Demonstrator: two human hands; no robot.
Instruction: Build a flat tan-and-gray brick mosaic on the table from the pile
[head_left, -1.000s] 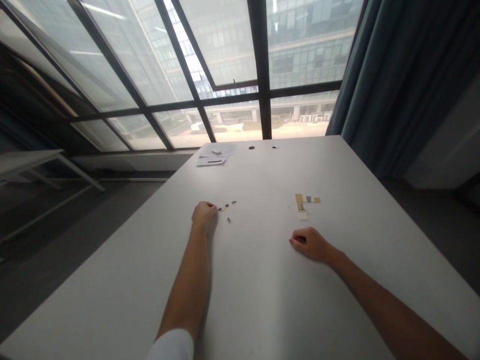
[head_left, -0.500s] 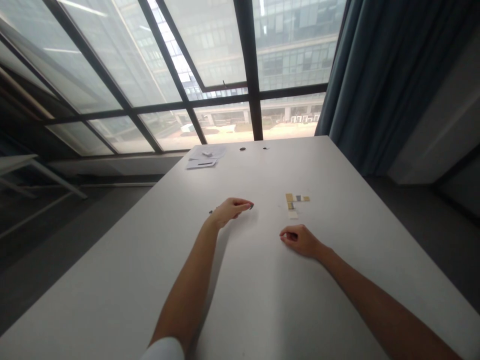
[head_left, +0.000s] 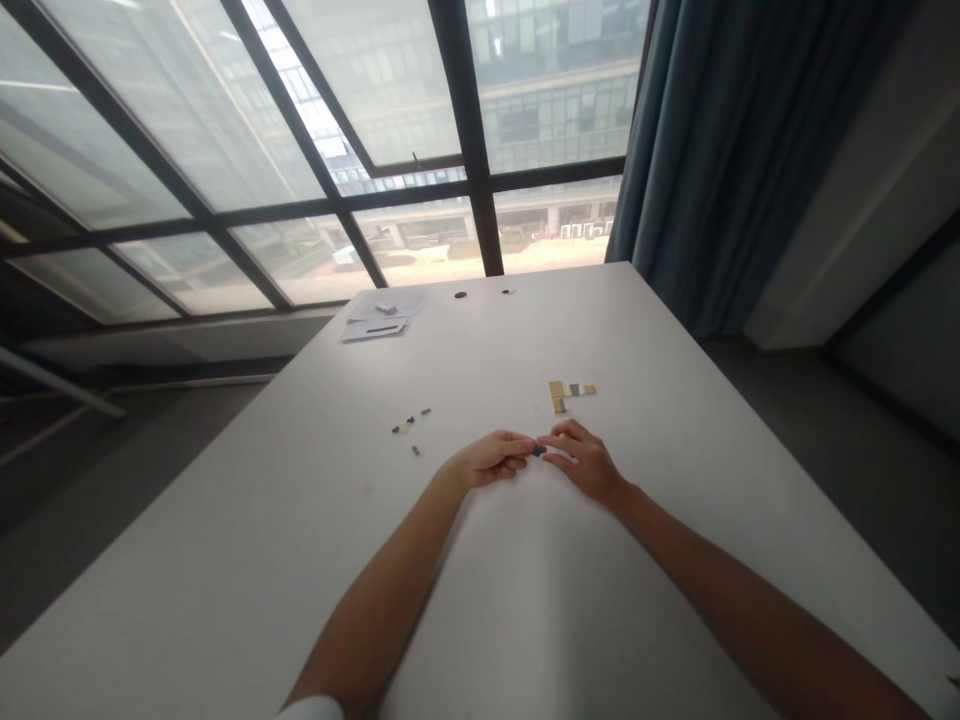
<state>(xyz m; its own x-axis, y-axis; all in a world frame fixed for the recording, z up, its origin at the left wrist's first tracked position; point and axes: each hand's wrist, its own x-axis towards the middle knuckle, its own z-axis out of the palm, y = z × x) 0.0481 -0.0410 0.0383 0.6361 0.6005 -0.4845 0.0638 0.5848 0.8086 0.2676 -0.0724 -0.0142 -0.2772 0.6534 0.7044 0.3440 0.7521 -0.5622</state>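
Note:
My left hand [head_left: 495, 458] pinches a small dark block [head_left: 538, 451] between thumb and fingertips, a little above the white table. From the other side, my right hand [head_left: 586, 462] has thumb and forefinger closed about the same block, so the two hands meet at it. Just beyond my right hand lies an L-shaped row of small flat yellow, grey and white pieces [head_left: 556, 389]. To the left of my left hand, several small dark pieces [head_left: 410, 420] are scattered, one of them a short grey bar [head_left: 416, 451]. The block's exact kind is too small to make out.
Papers [head_left: 375, 328] with a dark strip and a small white object on them lie at the table's far left corner. Two round dark holes [head_left: 460, 295] are near its back edge. Windows stand behind, and a blue curtain [head_left: 697, 180] hangs at the right.
My left hand has come right with the dark block, uncovering the scattered pieces. My right hand has moved up to meet it and taken hold of the block. The view has shifted slightly right.

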